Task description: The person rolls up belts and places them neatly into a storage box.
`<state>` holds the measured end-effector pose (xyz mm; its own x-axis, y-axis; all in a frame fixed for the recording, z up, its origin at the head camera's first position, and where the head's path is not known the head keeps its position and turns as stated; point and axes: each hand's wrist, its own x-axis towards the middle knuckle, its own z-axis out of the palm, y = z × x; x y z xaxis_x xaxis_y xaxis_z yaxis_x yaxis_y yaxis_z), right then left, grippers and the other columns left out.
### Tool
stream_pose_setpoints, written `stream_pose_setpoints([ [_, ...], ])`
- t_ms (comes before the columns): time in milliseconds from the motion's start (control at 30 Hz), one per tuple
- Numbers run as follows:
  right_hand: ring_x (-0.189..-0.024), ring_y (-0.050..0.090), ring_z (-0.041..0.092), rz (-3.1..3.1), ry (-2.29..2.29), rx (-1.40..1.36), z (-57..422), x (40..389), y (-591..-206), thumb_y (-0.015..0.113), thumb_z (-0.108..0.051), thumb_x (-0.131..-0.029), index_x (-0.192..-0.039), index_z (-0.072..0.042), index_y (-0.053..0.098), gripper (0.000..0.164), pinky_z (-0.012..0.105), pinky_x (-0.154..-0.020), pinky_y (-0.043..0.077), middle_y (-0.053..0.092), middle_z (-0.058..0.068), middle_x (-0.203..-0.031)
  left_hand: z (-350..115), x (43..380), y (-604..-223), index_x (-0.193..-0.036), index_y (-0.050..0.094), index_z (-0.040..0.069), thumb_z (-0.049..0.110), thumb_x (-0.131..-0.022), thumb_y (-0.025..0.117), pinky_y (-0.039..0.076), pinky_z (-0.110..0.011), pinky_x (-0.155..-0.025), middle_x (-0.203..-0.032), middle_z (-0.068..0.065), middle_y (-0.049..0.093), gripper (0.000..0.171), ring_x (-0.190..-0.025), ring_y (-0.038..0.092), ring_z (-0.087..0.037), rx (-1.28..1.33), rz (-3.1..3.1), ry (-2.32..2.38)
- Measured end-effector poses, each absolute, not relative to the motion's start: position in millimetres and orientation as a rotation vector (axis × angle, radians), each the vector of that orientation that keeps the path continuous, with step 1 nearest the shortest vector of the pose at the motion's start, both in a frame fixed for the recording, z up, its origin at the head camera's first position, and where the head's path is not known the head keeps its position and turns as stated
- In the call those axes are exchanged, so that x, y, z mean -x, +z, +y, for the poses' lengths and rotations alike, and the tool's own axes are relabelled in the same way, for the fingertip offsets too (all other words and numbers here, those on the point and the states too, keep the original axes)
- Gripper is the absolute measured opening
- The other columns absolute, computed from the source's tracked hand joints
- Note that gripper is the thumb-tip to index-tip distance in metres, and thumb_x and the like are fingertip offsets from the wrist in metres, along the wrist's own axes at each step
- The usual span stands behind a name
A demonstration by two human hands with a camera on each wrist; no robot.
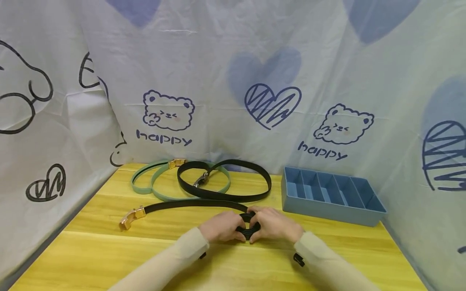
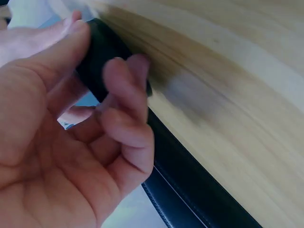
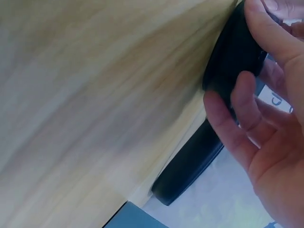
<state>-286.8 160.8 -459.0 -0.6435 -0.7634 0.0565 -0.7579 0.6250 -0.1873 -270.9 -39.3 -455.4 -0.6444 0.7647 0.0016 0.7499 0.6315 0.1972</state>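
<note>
A black belt [image 1: 196,203] lies across the table, its far end wound into a small coil [image 1: 249,234] and its gold buckle [image 1: 132,218] out to the left. My left hand [image 1: 223,226] grips the coil's left side with thumb and curled fingers. From the other side, my right hand [image 1: 273,224] holds the coil the same way. In the left wrist view, the rolled strap [image 2: 97,57] sits between thumb and fingers. The right wrist view has the coil [image 3: 235,52] standing on edge against the wood, pinched by the fingers.
Behind lies another black belt [image 1: 225,197] in loose loops with a silver buckle [image 1: 201,180]. It overlaps a green belt [image 1: 143,190] with a gold buckle [image 1: 176,163]. A blue divided box [image 1: 333,210] stands at the right rear. A printed cloth [image 1: 218,101] hangs behind the table.
</note>
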Motion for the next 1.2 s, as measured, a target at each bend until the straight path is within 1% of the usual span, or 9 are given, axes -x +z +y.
stream_pose_setpoints([
  [167,-0.113,0.05,0.022,2.704,-0.339,1.352,163.1,291.2,-458.4,0.071,-0.046,-0.072,-0.096,-0.025,0.069,0.032,0.036,-0.089,0.042,0.044,0.01,-0.134,-42.5,275.9,-453.0,-0.084,0.069,0.021,0.036,-0.078,0.067,0.04,-0.017,-0.058,-0.073,0.016,0.058,0.016,-0.06,0.049,0.0,-1.269,2.701,0.336],
  [300,-0.111,0.051,0.018,2.641,-0.334,1.397,163.3,292.1,-456.8,0.071,-0.039,-0.075,-0.099,-0.024,0.07,0.029,0.032,-0.086,0.043,0.039,0.007,-0.138,-46.8,277.2,-455.8,-0.089,0.068,0.023,0.036,-0.08,0.066,0.042,-0.019,-0.061,-0.078,0.017,0.059,0.016,-0.065,0.051,0.001,-1.266,2.677,0.335],
  [433,-0.113,0.05,0.018,2.695,-0.303,1.408,158.9,289.2,-458.0,0.068,-0.044,-0.077,-0.1,-0.026,0.069,0.03,0.034,-0.086,0.044,0.036,0.004,-0.141,-49.9,273.8,-459.1,-0.089,0.066,0.025,0.037,-0.08,0.066,0.042,-0.021,-0.058,-0.075,0.015,0.058,0.015,-0.063,0.052,-0.001,-1.281,2.774,0.241],
  [567,-0.111,0.052,0.02,2.801,-0.26,1.366,156.4,288.0,-461.2,0.064,-0.053,-0.075,-0.096,-0.028,0.069,0.033,0.038,-0.085,0.044,0.039,0.006,-0.138,-47.2,269.4,-458.5,-0.084,0.065,0.023,0.037,-0.08,0.067,0.04,-0.025,-0.054,-0.068,0.011,0.055,0.015,-0.058,0.05,-0.005,-1.269,2.88,0.164],
  [700,-0.105,0.055,0.021,2.833,-0.262,1.33,158.1,287.8,-462.3,0.063,-0.059,-0.072,-0.094,-0.028,0.069,0.039,0.04,-0.083,0.044,0.045,0.008,-0.133,-43.9,269.8,-457.5,-0.08,0.067,0.021,0.035,-0.079,0.068,0.039,-0.022,-0.053,-0.064,0.013,0.053,0.014,-0.054,0.047,-0.004,-1.24,2.86,0.237],
  [867,-0.112,0.05,0.021,2.75,-0.316,1.377,163.4,289.0,-458.5,0.066,-0.051,-0.075,-0.103,-0.023,0.068,0.039,0.037,-0.088,0.043,0.04,0.008,-0.137,-46.8,276.7,-456.1,-0.083,0.068,0.02,0.028,-0.08,0.068,0.039,-0.016,-0.054,-0.071,0.014,0.058,0.009,-0.057,0.048,0.002,-1.35,2.752,0.367],
  [967,-0.117,0.046,0.019,2.723,-0.318,1.407,163.4,288.0,-457.6,0.065,-0.048,-0.077,-0.103,-0.022,0.069,0.036,0.035,-0.091,0.041,0.037,0.007,-0.14,-50.4,278.7,-454.4,-0.088,0.068,0.019,0.025,-0.08,0.068,0.04,-0.016,-0.057,-0.077,0.012,0.062,0.011,-0.061,0.05,0.002,-1.403,2.714,0.382],
  [1100,-0.111,0.051,0.02,2.789,-0.282,1.403,159.1,283.4,-460.1,0.062,-0.055,-0.076,-0.096,-0.023,0.071,0.039,0.034,-0.088,0.043,0.041,0.009,-0.137,-50.6,275.3,-452.2,-0.088,0.068,0.02,0.032,-0.078,0.069,0.042,-0.019,-0.06,-0.077,0.013,0.061,0.015,-0.064,0.05,0.0,-1.373,2.766,0.273],
  [1200,-0.102,0.056,0.019,2.864,-0.269,1.354,156.0,280.0,-461.6,0.062,-0.06,-0.072,-0.091,-0.024,0.072,0.042,0.035,-0.082,0.046,0.045,0.009,-0.134,-46.9,270.5,-451.2,-0.081,0.067,0.021,0.039,-0.076,0.07,0.041,-0.021,-0.055,-0.069,0.013,0.056,0.018,-0.058,0.049,-0.002,-1.302,2.821,0.214],
])
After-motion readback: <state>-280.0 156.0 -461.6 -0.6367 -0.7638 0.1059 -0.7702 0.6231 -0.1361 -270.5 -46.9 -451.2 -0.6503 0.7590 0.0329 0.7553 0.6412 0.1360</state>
